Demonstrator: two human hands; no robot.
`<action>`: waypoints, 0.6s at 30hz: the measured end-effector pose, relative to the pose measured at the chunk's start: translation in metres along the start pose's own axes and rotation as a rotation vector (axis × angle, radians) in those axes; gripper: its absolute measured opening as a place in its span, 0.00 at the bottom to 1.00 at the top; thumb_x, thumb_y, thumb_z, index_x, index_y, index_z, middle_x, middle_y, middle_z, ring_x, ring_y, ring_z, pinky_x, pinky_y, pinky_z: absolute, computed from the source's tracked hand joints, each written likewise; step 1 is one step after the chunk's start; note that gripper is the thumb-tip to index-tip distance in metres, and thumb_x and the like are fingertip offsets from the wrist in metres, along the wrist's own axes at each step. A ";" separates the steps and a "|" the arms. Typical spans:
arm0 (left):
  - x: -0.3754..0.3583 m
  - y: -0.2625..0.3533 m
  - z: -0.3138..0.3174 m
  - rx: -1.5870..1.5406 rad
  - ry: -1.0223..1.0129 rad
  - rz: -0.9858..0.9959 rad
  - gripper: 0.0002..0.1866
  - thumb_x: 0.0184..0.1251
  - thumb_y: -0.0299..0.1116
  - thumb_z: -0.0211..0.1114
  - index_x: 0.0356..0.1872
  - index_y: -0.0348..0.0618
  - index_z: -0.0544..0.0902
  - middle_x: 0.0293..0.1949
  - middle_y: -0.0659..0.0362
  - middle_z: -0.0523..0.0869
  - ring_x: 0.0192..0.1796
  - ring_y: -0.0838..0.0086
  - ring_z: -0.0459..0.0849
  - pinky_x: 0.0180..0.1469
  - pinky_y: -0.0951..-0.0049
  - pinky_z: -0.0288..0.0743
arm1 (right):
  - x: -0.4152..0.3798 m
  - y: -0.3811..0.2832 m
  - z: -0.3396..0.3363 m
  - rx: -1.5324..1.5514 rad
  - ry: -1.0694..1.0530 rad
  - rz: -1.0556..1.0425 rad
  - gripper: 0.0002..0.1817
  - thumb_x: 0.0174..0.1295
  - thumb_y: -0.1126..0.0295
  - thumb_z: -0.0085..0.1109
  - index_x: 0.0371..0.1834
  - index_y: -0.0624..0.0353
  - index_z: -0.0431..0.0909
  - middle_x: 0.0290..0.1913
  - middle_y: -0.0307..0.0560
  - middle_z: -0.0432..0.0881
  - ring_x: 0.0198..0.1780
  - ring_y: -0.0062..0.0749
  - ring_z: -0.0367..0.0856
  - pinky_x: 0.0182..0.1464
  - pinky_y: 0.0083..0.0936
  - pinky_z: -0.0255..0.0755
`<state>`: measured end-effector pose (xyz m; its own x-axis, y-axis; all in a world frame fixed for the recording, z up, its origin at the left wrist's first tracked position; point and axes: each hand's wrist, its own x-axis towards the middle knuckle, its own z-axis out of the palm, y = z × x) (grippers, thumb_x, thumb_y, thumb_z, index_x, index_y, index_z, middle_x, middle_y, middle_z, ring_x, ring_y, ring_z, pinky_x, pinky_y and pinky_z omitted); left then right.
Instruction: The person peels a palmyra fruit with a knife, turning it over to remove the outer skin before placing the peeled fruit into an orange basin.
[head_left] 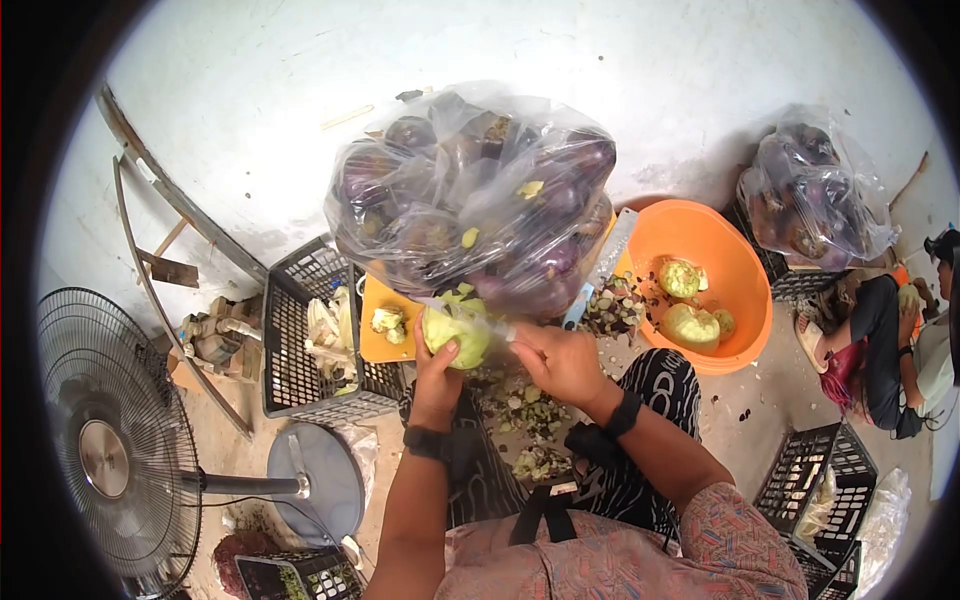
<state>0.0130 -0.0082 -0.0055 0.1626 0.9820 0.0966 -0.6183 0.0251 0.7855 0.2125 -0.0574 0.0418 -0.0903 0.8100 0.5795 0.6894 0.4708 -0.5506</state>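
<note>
My left hand (437, 378) grips a pale green peeled vegetable (457, 338) from its left and lower side. In my right hand (560, 362) is a knife, its blurred blade (475, 318) lying across the top of the vegetable. A clear plastic bag of purple vegetables (475, 200) stands just beyond my hands. To the left, a trimmed pale piece (388, 323) rests on a yellow board (375, 292). A wide blade (612, 248) with a blue handle leans at the right of the bag. Peelings (530, 410) lie on the floor between my legs.
Peeled vegetables sit in an orange basin (742, 300) at the right. A black crate (300, 385) stands left, beside a standing fan (105, 458). Another bag of purple vegetables (810, 195) is at the upper right, near a seated person (880, 340). More crates (815, 480) stand lower right.
</note>
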 end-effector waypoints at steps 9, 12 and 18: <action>0.000 0.004 0.005 -0.020 0.007 -0.001 0.42 0.57 0.28 0.68 0.73 0.48 0.57 0.63 0.52 0.72 0.64 0.59 0.74 0.66 0.55 0.71 | 0.001 0.004 -0.001 0.051 0.024 0.161 0.10 0.65 0.58 0.60 0.41 0.51 0.81 0.27 0.49 0.82 0.29 0.49 0.82 0.29 0.40 0.73; 0.000 0.003 0.004 0.000 -0.003 0.005 0.41 0.57 0.31 0.68 0.73 0.48 0.58 0.64 0.52 0.72 0.65 0.58 0.74 0.66 0.56 0.70 | 0.001 0.000 -0.004 0.069 -0.008 0.132 0.10 0.65 0.58 0.59 0.40 0.51 0.81 0.27 0.49 0.82 0.29 0.50 0.82 0.29 0.40 0.73; -0.001 0.004 0.006 0.024 -0.002 0.003 0.41 0.58 0.34 0.69 0.73 0.49 0.59 0.64 0.53 0.72 0.65 0.58 0.74 0.67 0.56 0.69 | 0.001 0.001 -0.003 0.082 0.005 0.103 0.10 0.66 0.58 0.57 0.38 0.50 0.80 0.27 0.48 0.82 0.28 0.50 0.81 0.28 0.40 0.72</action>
<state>0.0153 -0.0098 0.0009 0.1624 0.9816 0.1001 -0.6005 0.0179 0.7994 0.2152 -0.0575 0.0434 -0.0181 0.8540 0.5200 0.6340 0.4120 -0.6544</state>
